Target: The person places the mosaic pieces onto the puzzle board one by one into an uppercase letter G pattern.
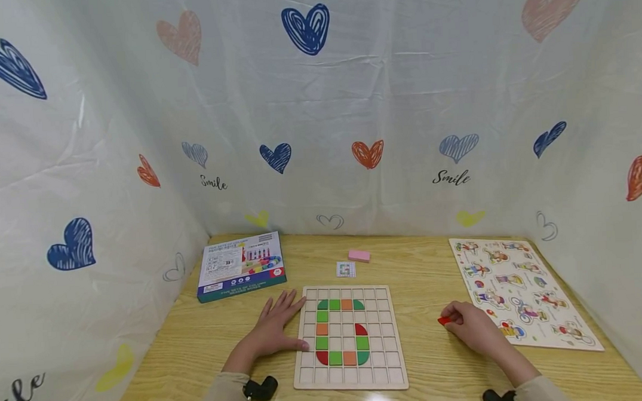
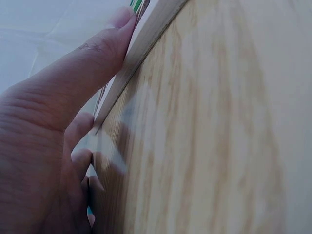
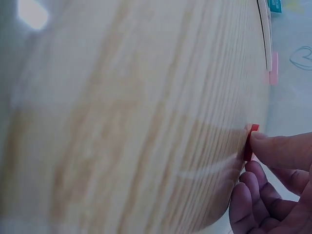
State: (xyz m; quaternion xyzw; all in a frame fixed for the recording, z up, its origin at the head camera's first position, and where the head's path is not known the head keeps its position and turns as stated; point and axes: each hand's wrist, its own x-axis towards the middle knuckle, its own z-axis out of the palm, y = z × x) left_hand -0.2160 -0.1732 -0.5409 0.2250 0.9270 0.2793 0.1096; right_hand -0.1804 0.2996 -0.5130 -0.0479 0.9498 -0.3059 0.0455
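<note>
My right hand (image 1: 472,328) pinches a small red tile (image 1: 443,320) between thumb and fingers, just above or at the table, right of a wooden grid board (image 1: 353,386); contact with the table is unclear. In the right wrist view, the thumb presses the tile's (image 3: 251,144) face while the other fingers curl behind. My left hand (image 1: 273,331) lies spread at the board's left edge, its thumb on the rim and its fingers reaching the upper corner. Green, orange and dark red tiles, such as a red quarter-round (image 1: 361,330), form a ring of squares and rounded corners on the board.
Behind the board lie a small pattern card (image 1: 345,269) and a pink block (image 1: 359,256). A boxed bead set (image 1: 241,267) sits back left. A picture puzzle board (image 1: 524,293) lies right, beside my right hand. A heart-printed curtain (image 1: 317,105) surrounds the table.
</note>
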